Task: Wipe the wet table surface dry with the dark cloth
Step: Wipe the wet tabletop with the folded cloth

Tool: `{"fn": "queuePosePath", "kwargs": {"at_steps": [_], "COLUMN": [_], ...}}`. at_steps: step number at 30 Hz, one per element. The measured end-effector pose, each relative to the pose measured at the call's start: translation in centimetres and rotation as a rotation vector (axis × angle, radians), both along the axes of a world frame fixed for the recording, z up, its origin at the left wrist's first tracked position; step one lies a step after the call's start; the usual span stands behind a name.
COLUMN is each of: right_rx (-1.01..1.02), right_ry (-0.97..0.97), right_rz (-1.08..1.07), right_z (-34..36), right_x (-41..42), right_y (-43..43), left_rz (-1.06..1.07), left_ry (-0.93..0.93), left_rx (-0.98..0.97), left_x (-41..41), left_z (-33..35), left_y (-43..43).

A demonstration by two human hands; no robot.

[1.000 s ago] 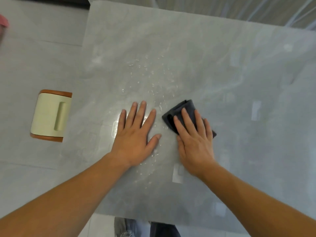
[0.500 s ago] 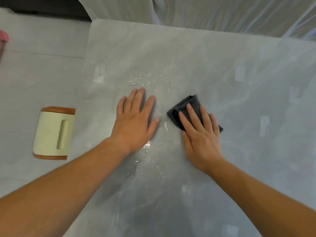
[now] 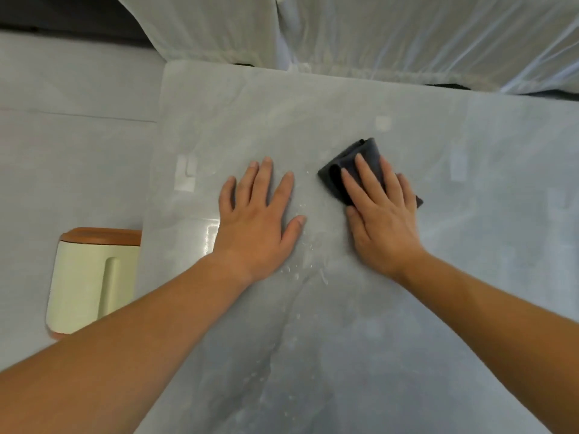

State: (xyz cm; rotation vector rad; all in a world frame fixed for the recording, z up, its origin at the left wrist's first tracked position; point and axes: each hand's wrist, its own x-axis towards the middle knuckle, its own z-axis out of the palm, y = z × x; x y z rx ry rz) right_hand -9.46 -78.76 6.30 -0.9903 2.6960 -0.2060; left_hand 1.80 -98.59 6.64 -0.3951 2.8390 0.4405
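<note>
A folded dark cloth [image 3: 347, 164] lies on the grey stone table [image 3: 470, 277]. My right hand [image 3: 380, 214] presses flat on the cloth, fingers spread over it, and hides its near part. My left hand [image 3: 258, 217] rests flat on the bare table to the left of the cloth, fingers apart, holding nothing. Water drops and a wet streak [image 3: 300, 270] lie between my hands and run toward me along the surface.
A cream bin with a brown rim [image 3: 91, 280] stands on the floor by the table's left edge. White sheer curtains [image 3: 376, 36] hang just past the far edge. Grey tiled floor [image 3: 62, 136] lies to the left.
Both hands have slid away from me across the table, the right pushing the cloth over the drops at the far side. The view has tipped up, and the curtains show more.
</note>
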Motion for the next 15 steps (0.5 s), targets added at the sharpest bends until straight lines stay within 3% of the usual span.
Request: {"fn": "queuePosePath", "kwargs": {"at_steps": [3,8,15], "right_rx": [0.019,-0.028,0.006], "right_ry": [-0.004,0.028,-0.002], "right_rz": [0.095,-0.384,0.163], "right_z": [0.1,-0.4,-0.2], "right_x": [-3.0,-10.0,-5.3], "right_y": [0.0,-8.6,-7.9], "left_rz": [-0.006,-0.011,-0.006], "left_ry": [0.013,0.047,0.054], "left_rx": [0.002,0.020,0.038], "left_x": [0.0,0.0,0.1], "left_z": [-0.3,-0.7,-0.6], "left_y": [-0.1,-0.3,-0.5]}}
